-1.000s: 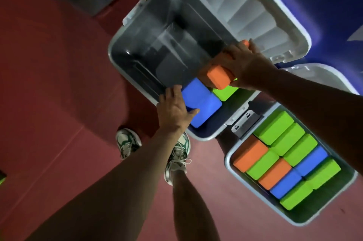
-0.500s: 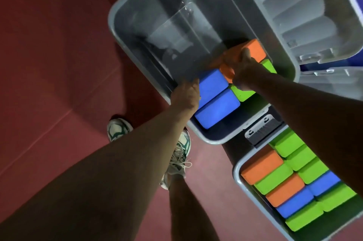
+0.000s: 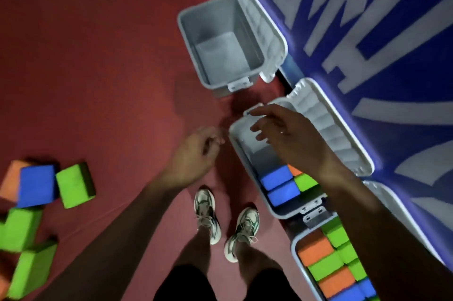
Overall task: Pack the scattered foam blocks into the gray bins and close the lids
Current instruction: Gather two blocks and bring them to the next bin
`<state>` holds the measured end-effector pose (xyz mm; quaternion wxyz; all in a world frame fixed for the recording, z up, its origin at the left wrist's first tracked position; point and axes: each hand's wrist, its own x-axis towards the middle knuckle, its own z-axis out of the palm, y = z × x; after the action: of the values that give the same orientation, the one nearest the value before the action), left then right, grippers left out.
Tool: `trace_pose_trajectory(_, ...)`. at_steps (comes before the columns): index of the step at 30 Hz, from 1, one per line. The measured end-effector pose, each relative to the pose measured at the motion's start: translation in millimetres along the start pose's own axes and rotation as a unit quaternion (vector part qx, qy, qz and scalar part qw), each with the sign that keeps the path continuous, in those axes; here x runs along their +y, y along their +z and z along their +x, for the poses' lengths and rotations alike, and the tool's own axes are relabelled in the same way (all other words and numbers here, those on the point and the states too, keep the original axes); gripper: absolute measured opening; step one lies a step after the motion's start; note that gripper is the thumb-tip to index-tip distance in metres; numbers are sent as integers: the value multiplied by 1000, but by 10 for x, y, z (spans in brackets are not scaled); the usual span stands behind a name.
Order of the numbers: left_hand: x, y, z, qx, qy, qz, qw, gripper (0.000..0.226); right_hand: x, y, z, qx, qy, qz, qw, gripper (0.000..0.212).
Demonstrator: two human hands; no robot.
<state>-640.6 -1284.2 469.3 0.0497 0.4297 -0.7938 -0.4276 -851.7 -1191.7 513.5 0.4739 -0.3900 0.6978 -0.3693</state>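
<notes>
Three gray bins stand with lids open along a blue wall. The middle bin holds two blue blocks, a green block and an orange block at its near end. My right hand hovers above this bin, fingers spread, holding nothing. My left hand hangs just left of the bin's rim with fingers loosely curled and empty. The near bin is packed with green, orange and blue blocks. The far bin has nothing in it. Loose blocks lie at far left: blue, green, orange.
More green blocks lie on the red floor at the lower left. My two feet in white sneakers stand just left of the middle bin. The open lids lean against the blue wall with white lettering.
Both hands have come up out of the middle bin and let go of the blocks. The orange block now lies in the bin. The view has risen and pulled back, showing the loose pile.
</notes>
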Motion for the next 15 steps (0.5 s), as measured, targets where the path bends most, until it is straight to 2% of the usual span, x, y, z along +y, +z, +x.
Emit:
trace_pose_trajectory(3,489,-1022,-655,89,-7,-18,996,16,-1018,189,-301,-36,-53,9,998,23)
trace_pose_trajectory(7,812,-1908,-1575,195,-14,-41,980,33,-1980,586,-615,-80,-99,-31,991,21)
trace_pose_trajectory(12,680,-2388,-2630,314,-42,-84,945,29,-2611,1296,-905,-145,-142,-28,979,20)
trace_pose_trajectory(15,378,-2510,-3264,385,-79,-139,909,24,-2831,1877,-1087,-206,-158,-51,965,20)
